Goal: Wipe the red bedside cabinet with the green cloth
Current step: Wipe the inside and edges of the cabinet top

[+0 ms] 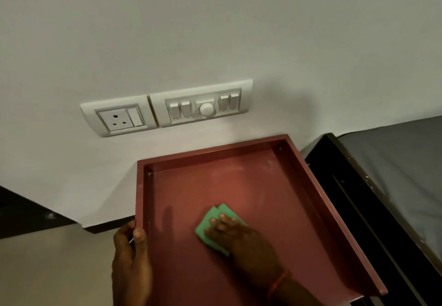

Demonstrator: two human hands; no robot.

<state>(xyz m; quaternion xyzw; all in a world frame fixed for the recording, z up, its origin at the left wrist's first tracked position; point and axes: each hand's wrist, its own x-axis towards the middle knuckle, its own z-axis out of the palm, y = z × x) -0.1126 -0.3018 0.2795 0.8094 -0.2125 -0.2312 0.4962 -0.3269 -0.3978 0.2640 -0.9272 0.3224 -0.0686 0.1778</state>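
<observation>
The right hand [235,236] was down flat on the green cloth [215,228], fingers spread and pressing rather than gripping, so the folded cloth was pinned between palm and the recessed top of the red bedside cabinet [263,198]. That put the cloth in the near-centre of the tray-like top, a little toward the left side, well clear of the raised rim all round. The left hand [130,255] was curled over the cabinet's left edge, thumb on top of the rim and fingers down the outside, bracing it.

How far along? Mid-wipe, by the look of it. Pale dusty smears showed toward the far right corner and along the back of the top, so that stretch looked unwiped. The near part around the cloth looked more even in colour, though the dim light made that hard to call. The rim tops, the corners and the outer sides showed no sign either way. Behind stood the wall with its switch panel [198,106] and socket [119,119]; the bed [394,162] lay just to the right.
</observation>
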